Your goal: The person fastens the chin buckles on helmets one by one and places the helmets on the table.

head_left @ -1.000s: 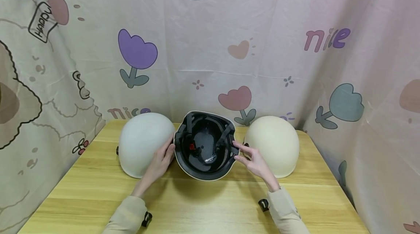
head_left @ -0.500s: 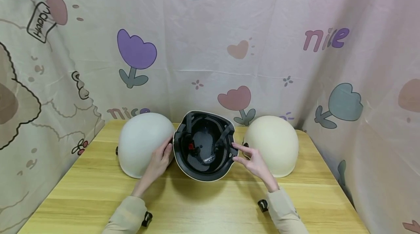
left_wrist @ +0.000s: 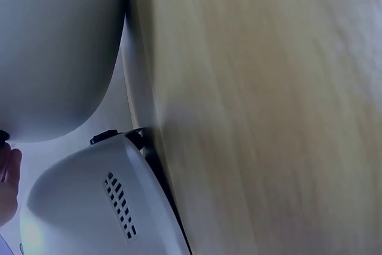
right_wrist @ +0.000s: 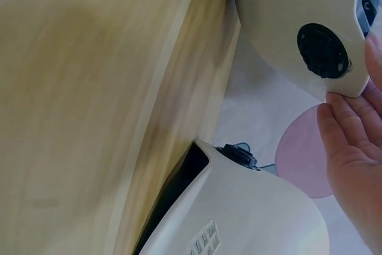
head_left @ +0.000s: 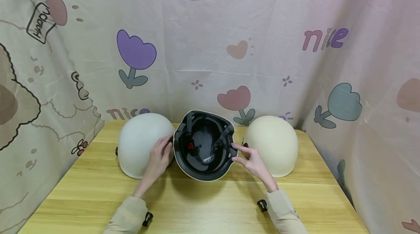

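Note:
Between two other helmets, a helmet is held up with its black inside facing the head camera; straps and a red buckle part show in it. My left hand grips its left side, the fingers partly hidden behind it. At the right rim my right hand holds it between thumb and fingers. In the right wrist view, fingers sit under the edge of the pale shell, near a round black fitting. Only part of my left hand shows in the left wrist view.
A white helmet stands dome up on the left, close beside my left hand. To the right stands a cream helmet, behind my right hand. The wooden table reaches back to a printed curtain.
Both hands keep their hold on the middle helmet, which stays almost still. The whole head view shifts very slightly to the left.

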Demonstrator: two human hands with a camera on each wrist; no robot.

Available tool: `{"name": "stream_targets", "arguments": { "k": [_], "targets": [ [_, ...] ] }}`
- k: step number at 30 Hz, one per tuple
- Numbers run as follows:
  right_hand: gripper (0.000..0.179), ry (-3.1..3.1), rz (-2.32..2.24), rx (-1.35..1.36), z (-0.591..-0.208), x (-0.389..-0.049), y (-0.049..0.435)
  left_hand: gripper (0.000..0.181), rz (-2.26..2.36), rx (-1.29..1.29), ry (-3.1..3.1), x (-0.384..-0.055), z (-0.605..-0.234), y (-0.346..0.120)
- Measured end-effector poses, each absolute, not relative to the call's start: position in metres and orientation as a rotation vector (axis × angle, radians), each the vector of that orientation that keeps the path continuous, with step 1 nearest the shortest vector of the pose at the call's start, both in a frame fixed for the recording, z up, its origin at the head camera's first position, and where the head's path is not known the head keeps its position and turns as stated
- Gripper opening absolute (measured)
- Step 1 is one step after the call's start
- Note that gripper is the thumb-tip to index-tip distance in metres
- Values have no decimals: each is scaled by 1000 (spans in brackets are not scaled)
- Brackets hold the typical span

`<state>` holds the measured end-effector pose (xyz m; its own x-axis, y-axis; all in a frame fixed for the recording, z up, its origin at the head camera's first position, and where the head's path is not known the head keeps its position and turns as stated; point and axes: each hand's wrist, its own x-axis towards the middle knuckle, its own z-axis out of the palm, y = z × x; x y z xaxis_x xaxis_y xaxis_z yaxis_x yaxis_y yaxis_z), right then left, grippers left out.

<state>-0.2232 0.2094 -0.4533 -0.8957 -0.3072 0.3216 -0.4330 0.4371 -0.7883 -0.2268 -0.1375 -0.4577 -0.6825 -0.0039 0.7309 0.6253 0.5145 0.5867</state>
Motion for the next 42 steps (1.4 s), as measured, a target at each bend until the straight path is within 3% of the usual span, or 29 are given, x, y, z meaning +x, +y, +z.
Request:
{"name": "stream_targets", "arguments": {
  "k": [16,42],
  "targets": [
    [45,-2554,1406,653,-458,-225,207,31,-1368,-474,-2028,-219,-445,-134],
    [46,-2581,1256,656,-465,-229,199,36,-1524,-635,-1920,-217,-441,-135]
  ]
}}
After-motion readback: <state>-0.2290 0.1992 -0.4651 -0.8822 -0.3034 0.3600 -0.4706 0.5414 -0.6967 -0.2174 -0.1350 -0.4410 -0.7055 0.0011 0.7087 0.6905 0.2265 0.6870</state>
